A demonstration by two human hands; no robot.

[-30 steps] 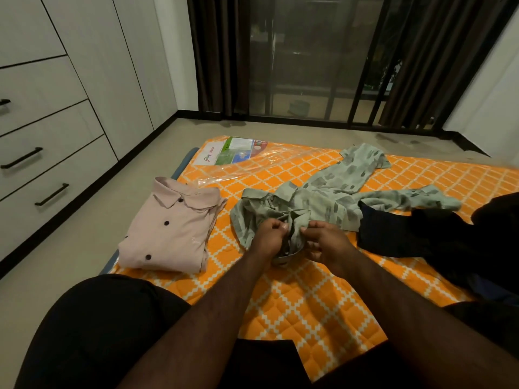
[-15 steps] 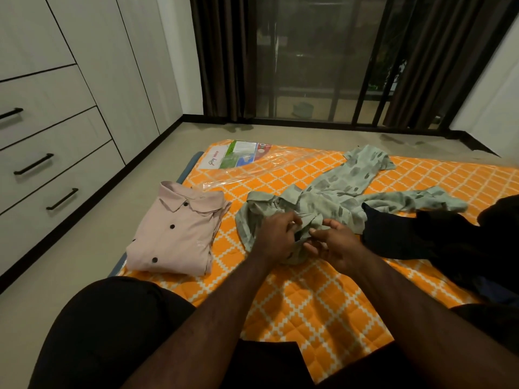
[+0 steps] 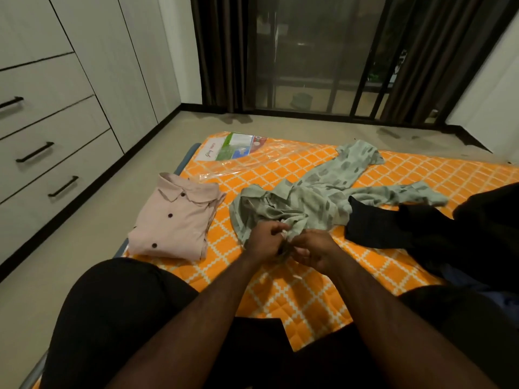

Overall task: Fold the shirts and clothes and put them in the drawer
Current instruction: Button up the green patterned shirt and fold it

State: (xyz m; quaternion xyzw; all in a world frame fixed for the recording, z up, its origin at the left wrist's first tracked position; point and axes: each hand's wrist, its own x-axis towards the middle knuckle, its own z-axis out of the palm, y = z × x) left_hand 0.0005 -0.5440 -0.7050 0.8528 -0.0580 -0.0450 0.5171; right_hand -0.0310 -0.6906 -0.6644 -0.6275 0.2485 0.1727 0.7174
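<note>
the green shirt (image 3: 306, 203), at twelve o'clock, was pinched at its front edge by the left hand (image 3: 265, 242) and right hand (image 3: 316, 248), apparently being buttoned, so flattening and folding were judged next.

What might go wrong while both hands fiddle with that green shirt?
The green shirt lies crumpled, one sleeve overlapping the dark clothes, so tugging could drag them along. The left hand and right hand pinch one small bunch of fabric, so the fold may come out uneven.
</note>
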